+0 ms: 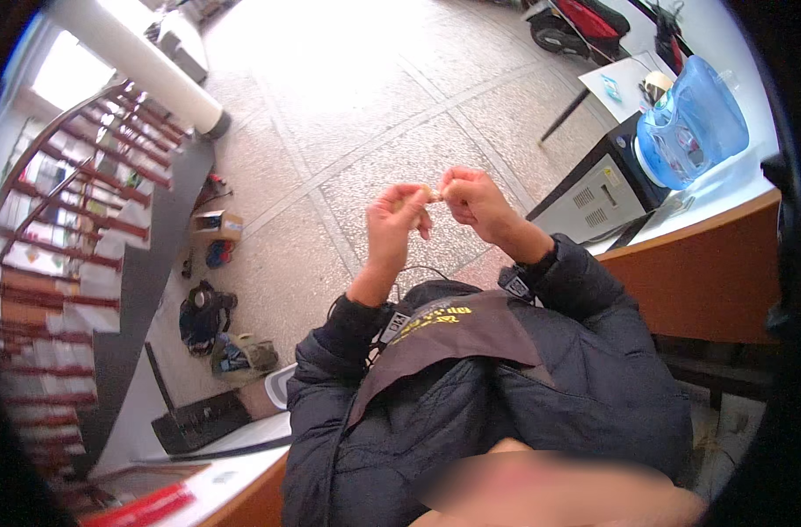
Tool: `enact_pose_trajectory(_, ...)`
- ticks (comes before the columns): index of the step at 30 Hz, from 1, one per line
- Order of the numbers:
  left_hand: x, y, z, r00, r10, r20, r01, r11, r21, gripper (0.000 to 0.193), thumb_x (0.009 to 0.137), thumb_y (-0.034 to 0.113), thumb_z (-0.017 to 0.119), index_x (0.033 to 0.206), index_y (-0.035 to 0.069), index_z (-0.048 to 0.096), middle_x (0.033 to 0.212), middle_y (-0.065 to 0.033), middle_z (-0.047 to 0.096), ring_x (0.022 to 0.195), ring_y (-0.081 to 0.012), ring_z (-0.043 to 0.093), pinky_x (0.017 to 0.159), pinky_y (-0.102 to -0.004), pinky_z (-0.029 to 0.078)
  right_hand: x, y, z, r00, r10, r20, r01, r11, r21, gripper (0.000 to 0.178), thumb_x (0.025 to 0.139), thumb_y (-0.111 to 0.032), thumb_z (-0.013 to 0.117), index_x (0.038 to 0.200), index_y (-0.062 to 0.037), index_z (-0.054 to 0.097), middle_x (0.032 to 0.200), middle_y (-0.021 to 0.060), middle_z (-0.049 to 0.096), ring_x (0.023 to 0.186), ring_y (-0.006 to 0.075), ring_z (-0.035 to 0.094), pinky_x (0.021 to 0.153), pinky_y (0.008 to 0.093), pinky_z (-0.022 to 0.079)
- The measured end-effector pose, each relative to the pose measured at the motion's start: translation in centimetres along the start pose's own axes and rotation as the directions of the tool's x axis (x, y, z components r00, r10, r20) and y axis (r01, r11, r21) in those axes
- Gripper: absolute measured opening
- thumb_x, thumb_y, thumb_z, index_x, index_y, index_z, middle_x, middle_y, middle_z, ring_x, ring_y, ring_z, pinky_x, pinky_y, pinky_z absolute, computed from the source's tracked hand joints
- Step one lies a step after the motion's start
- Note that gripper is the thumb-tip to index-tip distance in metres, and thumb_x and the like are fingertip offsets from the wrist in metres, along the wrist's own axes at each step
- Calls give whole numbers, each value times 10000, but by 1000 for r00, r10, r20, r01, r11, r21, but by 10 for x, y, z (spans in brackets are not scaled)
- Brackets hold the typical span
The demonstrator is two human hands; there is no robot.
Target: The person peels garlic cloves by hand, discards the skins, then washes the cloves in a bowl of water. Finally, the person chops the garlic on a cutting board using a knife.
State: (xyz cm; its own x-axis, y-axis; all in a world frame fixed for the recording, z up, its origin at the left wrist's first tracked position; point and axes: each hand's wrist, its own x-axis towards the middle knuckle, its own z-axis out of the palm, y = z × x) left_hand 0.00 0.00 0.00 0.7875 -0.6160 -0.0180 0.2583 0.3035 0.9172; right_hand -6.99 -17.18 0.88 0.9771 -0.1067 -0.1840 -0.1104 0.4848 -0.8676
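Observation:
My left hand and my right hand are raised in front of my chest, their fingertips meeting. Between the two pinches shows a tiny yellowish-brown thing, too small to make out its kind. The left thumb and index finger close on one side of it, while its other fingers curl loosely below. On the other side, my right fingers are folded tightly, hiding whatever lies inside them. A dark brown apron with yellow print covers part of my dark padded jacket below the hands.
At the right stands a water dispenser with a blue water bottle, beside a wooden desk. A red scooter is parked far right. Leftward are a staircase railing, a cardboard box, bags and a black printer-like device.

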Motion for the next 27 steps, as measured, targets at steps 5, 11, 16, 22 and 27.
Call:
enact_pose_trajectory(5,102,-4,-19,994,-102,-35,90,962,-258,141,960,112,636,1015,-10,592,855,-94,672,593,-141,611,476,-261,489,91,-15,-27,999,27,-24,-23,987,162,33,845,-55,560,830,-56,590,571,-67,423,410,34,313,371,212,215)
enact_pose_trajectory(11,220,11,-75,990,-102,-101,67,950,-306,107,981,108,588,1040,23,562,940,-136,674,611,-144,608,480,-263,488,233,-24,-38,994,90,55,-101,965,243,8,844,-76,548,849,-69,549,617,-42,439,458,53,352,407,218,256)
enact_pose_trajectory(16,339,27,-119,993,-53,-105,27,971,-238,108,986,109,580,1052,29,547,977,-165,675,603,-138,595,470,-260,472,368,-51,-69,985,147,89,-170,920,352,65,833,-110,529,884,-72,516,709,9,487,535,95,426,438,244,303)
enact_pose_trajectory(22,483,73,-153,990,-3,-138,1,1000,-14,154,978,123,609,1094,22,603,908,-125,676,580,-122,575,455,-235,450,546,-128,-86,948,83,307,-194,915,353,43,775,-97,505,790,-64,483,869,167,610,554,120,507,431,233,366)
enact_pose_trajectory(27,574,101,-191,978,50,-202,-34,996,82,197,965,115,630,1134,16,608,881,-105,670,574,-108,568,448,-223,428,659,-162,-80,919,157,361,-266,923,277,57,712,-31,481,706,-75,445,927,243,618,453,122,470,407,215,357)
